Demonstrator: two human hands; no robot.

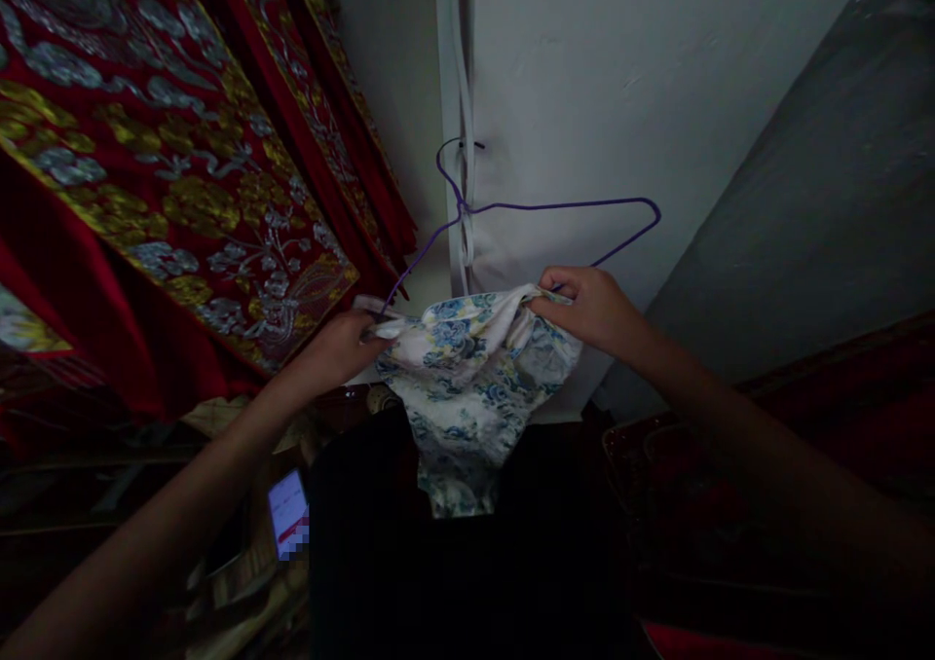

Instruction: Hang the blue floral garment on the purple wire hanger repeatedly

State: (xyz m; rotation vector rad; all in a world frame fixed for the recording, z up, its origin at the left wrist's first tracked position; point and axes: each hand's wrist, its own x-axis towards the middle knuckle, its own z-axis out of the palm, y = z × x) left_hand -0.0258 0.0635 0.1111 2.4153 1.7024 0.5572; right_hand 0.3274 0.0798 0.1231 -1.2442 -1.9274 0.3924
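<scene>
A purple wire hanger (555,205) hangs from a hook on the white wall. A small white cloth with a blue floral print (471,378) is draped over the hanger's lower bar. My left hand (340,347) pinches the cloth's left end near the hanger's left corner. The cloth's right end, close to the hanger's right side, is gripped in the closed fingers of my right hand (593,307). The rest of the cloth hangs down between my hands.
A red curtain with gold and silver embroidery (168,154) hangs on the left. White cables (462,105) run down the wall behind the hanger. A lit phone screen (289,512) lies low on the left. Dark furniture (467,563) sits below.
</scene>
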